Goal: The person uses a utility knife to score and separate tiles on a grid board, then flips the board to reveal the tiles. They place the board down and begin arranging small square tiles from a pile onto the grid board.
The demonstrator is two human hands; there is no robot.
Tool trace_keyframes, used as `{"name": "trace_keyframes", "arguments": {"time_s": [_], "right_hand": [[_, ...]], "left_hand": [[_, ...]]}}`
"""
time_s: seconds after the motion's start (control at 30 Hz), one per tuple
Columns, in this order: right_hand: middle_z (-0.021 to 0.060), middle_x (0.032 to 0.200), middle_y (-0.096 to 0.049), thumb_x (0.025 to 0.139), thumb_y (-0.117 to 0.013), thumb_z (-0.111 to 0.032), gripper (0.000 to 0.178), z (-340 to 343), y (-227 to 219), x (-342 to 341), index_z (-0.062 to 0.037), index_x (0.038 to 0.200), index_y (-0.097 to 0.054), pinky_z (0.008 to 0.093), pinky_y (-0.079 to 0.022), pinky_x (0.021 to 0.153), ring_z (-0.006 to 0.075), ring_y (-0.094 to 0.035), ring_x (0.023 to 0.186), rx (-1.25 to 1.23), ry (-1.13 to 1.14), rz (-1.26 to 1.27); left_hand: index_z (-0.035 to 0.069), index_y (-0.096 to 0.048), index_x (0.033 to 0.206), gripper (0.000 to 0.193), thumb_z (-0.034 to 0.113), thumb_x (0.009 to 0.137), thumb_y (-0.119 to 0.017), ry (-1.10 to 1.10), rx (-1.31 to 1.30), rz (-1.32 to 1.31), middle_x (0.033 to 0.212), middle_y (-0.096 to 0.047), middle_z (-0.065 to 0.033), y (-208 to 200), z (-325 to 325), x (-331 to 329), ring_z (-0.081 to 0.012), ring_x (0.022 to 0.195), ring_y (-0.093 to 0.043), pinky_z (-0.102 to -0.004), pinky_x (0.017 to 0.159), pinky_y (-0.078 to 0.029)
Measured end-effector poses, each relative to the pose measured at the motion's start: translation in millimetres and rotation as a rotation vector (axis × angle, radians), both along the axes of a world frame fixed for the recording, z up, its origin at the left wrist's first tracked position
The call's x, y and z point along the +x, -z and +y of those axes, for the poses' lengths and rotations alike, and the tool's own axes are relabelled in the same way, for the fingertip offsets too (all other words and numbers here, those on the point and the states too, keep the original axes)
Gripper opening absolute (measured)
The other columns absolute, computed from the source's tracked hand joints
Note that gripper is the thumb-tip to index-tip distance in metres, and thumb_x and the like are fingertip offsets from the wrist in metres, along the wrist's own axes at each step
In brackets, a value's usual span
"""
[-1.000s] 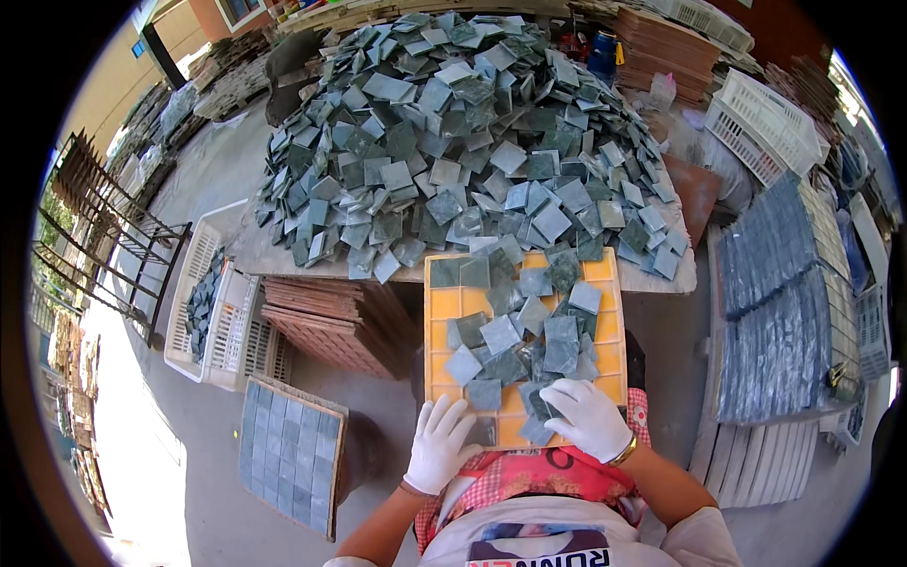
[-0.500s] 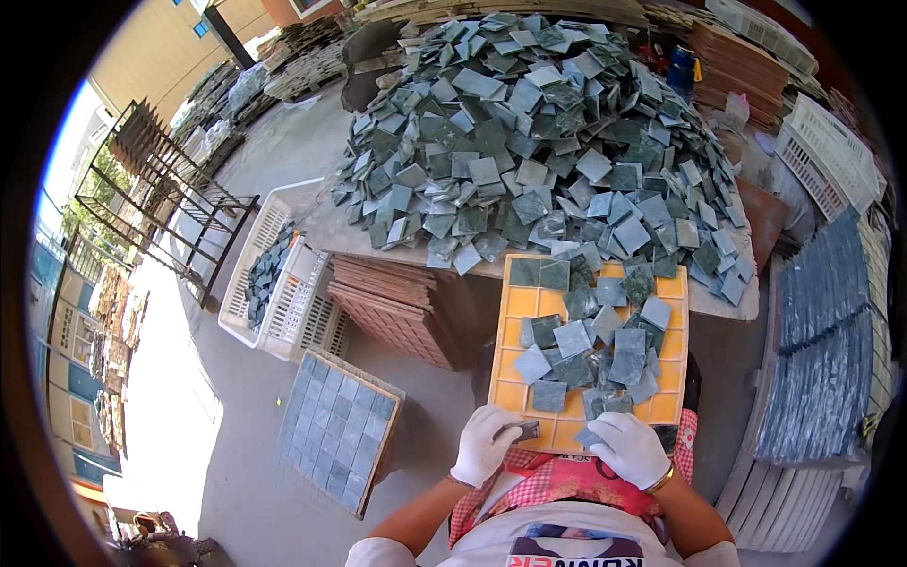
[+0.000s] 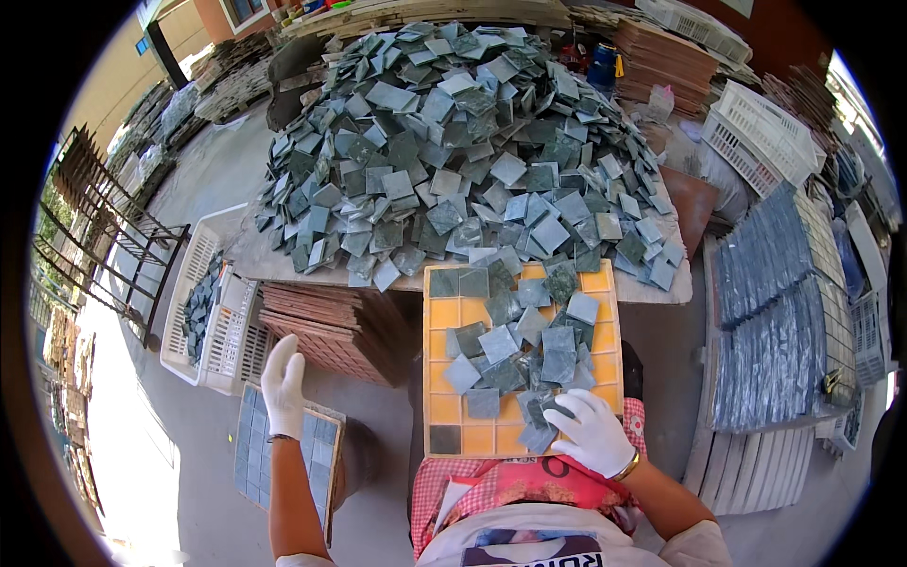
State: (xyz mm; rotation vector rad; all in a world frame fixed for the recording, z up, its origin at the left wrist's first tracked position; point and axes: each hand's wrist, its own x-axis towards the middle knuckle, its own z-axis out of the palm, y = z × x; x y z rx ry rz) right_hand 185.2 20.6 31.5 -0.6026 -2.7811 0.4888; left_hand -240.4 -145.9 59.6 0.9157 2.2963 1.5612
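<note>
A yellow gridded tray (image 3: 439, 350) rests before me with loose grey-green square stone tiles (image 3: 557, 354) heaped over its middle and right. One dark tile (image 3: 445, 439) lies in the lower left compartment. My right hand (image 3: 595, 437), in a white glove, is closed at the tray's lower right, its fingertips gripping a dark tile (image 3: 556, 409). Away from the tray at the left, my gloved left hand (image 3: 282, 386) is raised with fingers stretched out, nothing visible in it. Below that hand is a second tray filled with rows of tiles (image 3: 253, 444), partly covered by my forearm.
A big tile pile (image 3: 453, 142) covers the table (image 3: 624, 291) beyond the tray. White plastic crates (image 3: 227, 326) with tiles stand at the left, beside stacked reddish-brown trays (image 3: 326, 331). Wrapped stacks of blue-grey sheets (image 3: 770, 312) stand at the right; a metal rack (image 3: 118, 236) is far left.
My left hand has left the yellow tray and moved out to the left; its tile now lies in the lower left compartment. My right hand has shifted slightly inward. The whole view has turned rightward.
</note>
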Motion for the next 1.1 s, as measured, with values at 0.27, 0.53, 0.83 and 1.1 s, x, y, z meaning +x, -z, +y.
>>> {"name": "trace_keyframes", "arguments": {"time_s": [0.27,0.53,0.83,1.1], "right_hand": [[0.0100,0.138,-0.041,0.076,-0.066,-0.049,0.047,28.0,27.7,-50.3,-0.0255,0.116,-0.060,0.0597,-0.029,0.099,0.0358,-0.031,0.129,0.215,-0.211,-0.076],[0.0137,0.124,-0.049,0.067,-0.074,-0.042,0.033,71.1,13.2,-89.3,-0.0127,0.079,-0.065,0.0511,-0.032,0.102,0.0336,-0.039,0.124,0.246,-0.242,0.037],[0.0164,0.113,-0.060,0.072,-0.072,-0.020,0.022,125.7,-7.3,-102.9,-0.0046,0.076,-0.058,0.0453,-0.044,0.088,0.0353,-0.055,0.106,0.229,0.146,0.338],[0.0128,0.112,-0.061,0.077,-0.070,-0.018,0.032,114.3,-2.5,-25.5,-0.0062,0.105,-0.061,0.0390,-0.047,0.089,0.0323,-0.058,0.103,0.008,0.266,0.277]], "left_hand": [[0.007,-0.044,0.136,0.076,0.044,0.075,-0.070,0.764,-0.295,0.785,0.142,-0.039,-0.0152,41.9,82.1,185.4,-0.0412,0.130,-0.033,-0.0553,0.108,-0.024],[0.014,-0.040,0.141,0.085,0.050,0.070,-0.071,0.625,-0.249,0.837,0.145,-0.037,-0.0154,55.5,141.9,165.8,-0.0424,0.133,-0.030,-0.0596,0.107,-0.021],[0.003,-0.043,0.136,0.063,0.041,0.088,-0.059,0.418,-0.169,0.615,0.142,-0.041,-0.0184,67.4,133.9,154.5,-0.0365,0.134,-0.033,-0.0470,0.109,-0.025],[-0.001,-0.050,0.128,0.062,0.025,0.076,-0.072,0.316,-0.256,0.508,0.132,-0.050,-0.0188,77.8,38.8,133.5,-0.0376,0.126,-0.043,-0.0469,0.106,-0.031]]}}
